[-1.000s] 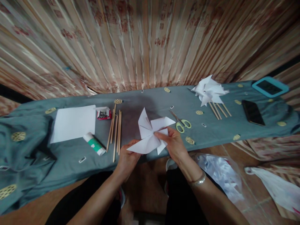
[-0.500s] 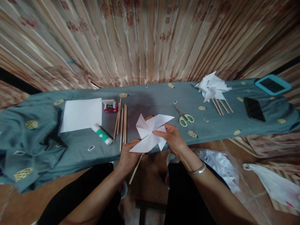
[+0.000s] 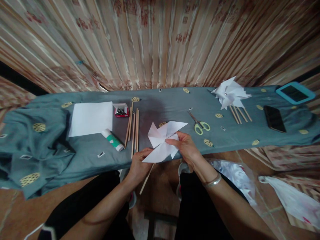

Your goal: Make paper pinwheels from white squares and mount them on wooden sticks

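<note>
A white paper pinwheel (image 3: 161,146) is held over the near edge of the cloth-covered table. My right hand (image 3: 185,145) is closed on it from the right, thumb pressed at its centre and fingers behind the paper. My left hand (image 3: 141,165) is closed at the lower left, behind a blade; what its fingers grip is partly hidden. A thin wooden stick (image 3: 147,180) slants down from beneath the pinwheel, its upper end out of sight. Scissors (image 3: 198,125) with light green handles lie to the right of the pinwheel.
On the table (image 3: 172,103) lie white paper sheets (image 3: 91,118), a glue stick (image 3: 113,140), a red box (image 3: 121,110) of small pins, several wooden sticks (image 3: 137,130), a pile of pinwheels (image 3: 231,95), a phone (image 3: 274,119) and a blue-framed tablet (image 3: 295,92). A plastic bag (image 3: 235,176) rests on the floor.
The view has shifted a little, so the table things sit slightly further right. Both hands keep their hold on the pinwheel, with hardly any other movement.
</note>
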Demonstrator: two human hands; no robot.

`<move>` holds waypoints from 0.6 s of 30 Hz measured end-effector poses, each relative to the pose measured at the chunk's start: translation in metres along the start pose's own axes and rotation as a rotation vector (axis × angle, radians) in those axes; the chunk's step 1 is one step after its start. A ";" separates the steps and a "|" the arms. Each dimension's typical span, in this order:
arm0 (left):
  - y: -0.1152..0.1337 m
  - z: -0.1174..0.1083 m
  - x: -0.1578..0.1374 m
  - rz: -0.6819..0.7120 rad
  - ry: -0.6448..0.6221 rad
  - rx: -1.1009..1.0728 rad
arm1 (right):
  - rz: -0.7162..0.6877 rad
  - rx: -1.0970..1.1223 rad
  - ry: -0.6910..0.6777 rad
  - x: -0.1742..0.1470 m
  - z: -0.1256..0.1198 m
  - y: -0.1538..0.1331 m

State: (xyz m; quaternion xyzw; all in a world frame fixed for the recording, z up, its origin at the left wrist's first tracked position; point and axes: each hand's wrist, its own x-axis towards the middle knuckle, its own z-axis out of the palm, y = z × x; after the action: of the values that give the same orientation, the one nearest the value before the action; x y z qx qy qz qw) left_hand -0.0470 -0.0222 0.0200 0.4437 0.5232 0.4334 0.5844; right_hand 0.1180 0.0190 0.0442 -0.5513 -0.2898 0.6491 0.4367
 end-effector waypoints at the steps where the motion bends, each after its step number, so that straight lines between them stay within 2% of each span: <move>1: -0.001 0.000 -0.001 -0.013 -0.006 -0.004 | 0.006 -0.017 -0.001 0.001 0.000 0.000; 5: -0.003 0.001 -0.004 -0.054 -0.010 -0.015 | 0.020 -0.083 -0.014 0.003 0.000 0.002; 10: -0.005 0.002 -0.007 -0.036 -0.007 0.002 | 0.001 -0.148 -0.016 0.002 0.001 0.003; 18: -0.019 0.001 -0.016 -0.020 0.094 -0.034 | -0.059 -0.281 -0.031 0.002 -0.003 0.012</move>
State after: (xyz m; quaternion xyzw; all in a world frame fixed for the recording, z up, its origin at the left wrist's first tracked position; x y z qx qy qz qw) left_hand -0.0466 -0.0422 0.0048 0.4075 0.5470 0.4566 0.5711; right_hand 0.1184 0.0147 0.0323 -0.5881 -0.4007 0.5976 0.3694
